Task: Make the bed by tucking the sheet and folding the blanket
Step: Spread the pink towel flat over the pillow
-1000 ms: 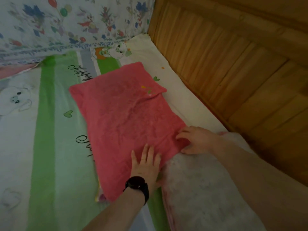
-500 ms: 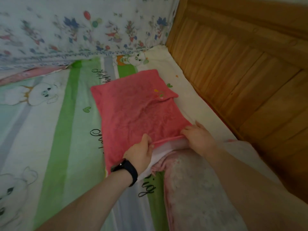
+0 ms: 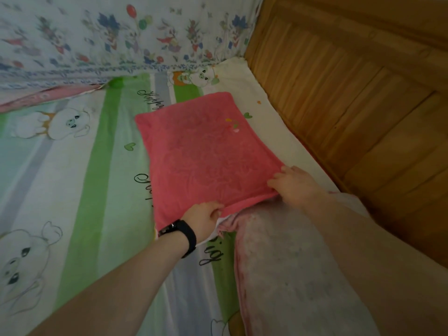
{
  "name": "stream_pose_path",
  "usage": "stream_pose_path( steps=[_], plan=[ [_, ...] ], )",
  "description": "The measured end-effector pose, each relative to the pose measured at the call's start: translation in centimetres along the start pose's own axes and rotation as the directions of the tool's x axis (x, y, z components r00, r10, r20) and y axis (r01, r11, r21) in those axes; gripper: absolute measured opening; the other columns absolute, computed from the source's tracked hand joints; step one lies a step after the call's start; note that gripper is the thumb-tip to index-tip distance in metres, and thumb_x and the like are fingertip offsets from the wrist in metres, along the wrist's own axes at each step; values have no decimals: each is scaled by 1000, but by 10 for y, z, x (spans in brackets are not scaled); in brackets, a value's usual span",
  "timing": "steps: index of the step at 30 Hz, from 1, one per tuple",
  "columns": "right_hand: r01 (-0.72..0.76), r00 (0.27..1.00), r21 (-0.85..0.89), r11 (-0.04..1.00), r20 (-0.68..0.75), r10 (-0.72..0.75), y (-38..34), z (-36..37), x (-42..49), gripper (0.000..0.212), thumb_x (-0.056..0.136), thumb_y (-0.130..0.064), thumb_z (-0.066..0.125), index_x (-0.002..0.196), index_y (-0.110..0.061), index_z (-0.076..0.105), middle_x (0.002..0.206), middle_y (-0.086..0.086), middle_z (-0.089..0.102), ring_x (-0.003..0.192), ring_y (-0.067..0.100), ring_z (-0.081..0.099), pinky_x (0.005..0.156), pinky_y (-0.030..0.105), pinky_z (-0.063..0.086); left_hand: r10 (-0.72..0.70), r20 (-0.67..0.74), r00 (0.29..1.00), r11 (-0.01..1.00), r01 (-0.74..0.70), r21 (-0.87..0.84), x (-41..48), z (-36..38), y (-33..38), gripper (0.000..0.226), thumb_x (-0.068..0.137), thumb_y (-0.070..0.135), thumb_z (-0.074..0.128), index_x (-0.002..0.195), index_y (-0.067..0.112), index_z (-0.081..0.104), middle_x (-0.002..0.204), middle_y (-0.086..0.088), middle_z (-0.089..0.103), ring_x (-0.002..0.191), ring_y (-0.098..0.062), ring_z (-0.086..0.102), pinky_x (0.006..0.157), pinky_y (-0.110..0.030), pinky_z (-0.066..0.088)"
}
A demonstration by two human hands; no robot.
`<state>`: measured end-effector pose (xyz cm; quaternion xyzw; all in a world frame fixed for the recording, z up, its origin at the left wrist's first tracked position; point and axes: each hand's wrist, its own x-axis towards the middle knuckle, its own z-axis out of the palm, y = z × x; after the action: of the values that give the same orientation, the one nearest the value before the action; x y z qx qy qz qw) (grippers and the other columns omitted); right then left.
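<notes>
Pink towel-covered pillow (image 3: 206,154) lay on the striped sheet (image 3: 72,190), near the wooden headboard (image 3: 351,105); near edge lifted. Left hand (image 3: 203,218) pinched that edge shut; right hand (image 3: 294,185) gripped the near right corner — fingers partly under the cloth. Best pulled evenly, both corners level; pale blanket (image 3: 291,275) lay just beneath.

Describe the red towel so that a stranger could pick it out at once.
Start at the wooden headboard on the right. Beside it, on the striped cartoon sheet, lies a flat red towel, its near edge pinched by both hands. It is the only solid red cloth; the blanket next to it is pale and fuzzy.
</notes>
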<state>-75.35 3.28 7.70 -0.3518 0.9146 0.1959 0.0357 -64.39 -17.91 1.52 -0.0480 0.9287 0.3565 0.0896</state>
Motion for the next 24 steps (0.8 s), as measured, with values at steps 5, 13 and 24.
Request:
stream_pose_path(
  steps=[5, 13, 24],
  plan=[
    [-146, 983, 181, 973, 139, 122, 6, 2, -13, 25, 86, -23, 46, 99, -31, 66, 111, -2, 67, 104, 23, 61, 89, 33, 47, 12, 103, 995, 992, -25, 121, -12, 17, -12, 27, 98, 28, 45, 108, 16, 67, 106, -1, 68, 98, -19, 62, 88, -30, 49],
    [102, 981, 310, 945, -189, -44, -52, 6, 31, 27, 89, -35, 44, 109, -24, 59, 108, -2, 58, 108, 21, 54, 84, 36, 48, -77, -9, 997, 829, 69, 555, -10, 2, -30, 92, 70, 67, 60, 139, 22, 19, 137, -7, 26, 130, -27, 27, 105, -48, 33],
    [115, 983, 298, 948, -170, -66, -96, 16, 42, 34, 92, -38, 44, 119, -20, 54, 120, 2, 51, 114, 23, 47, 91, 39, 41, 91, 73, 993, 668, -115, 735, -40, -6, -82, 69, 71, 10, 67, 135, 11, 39, 119, -12, 51, 111, -31, 54, 89, -40, 46]
  ],
)
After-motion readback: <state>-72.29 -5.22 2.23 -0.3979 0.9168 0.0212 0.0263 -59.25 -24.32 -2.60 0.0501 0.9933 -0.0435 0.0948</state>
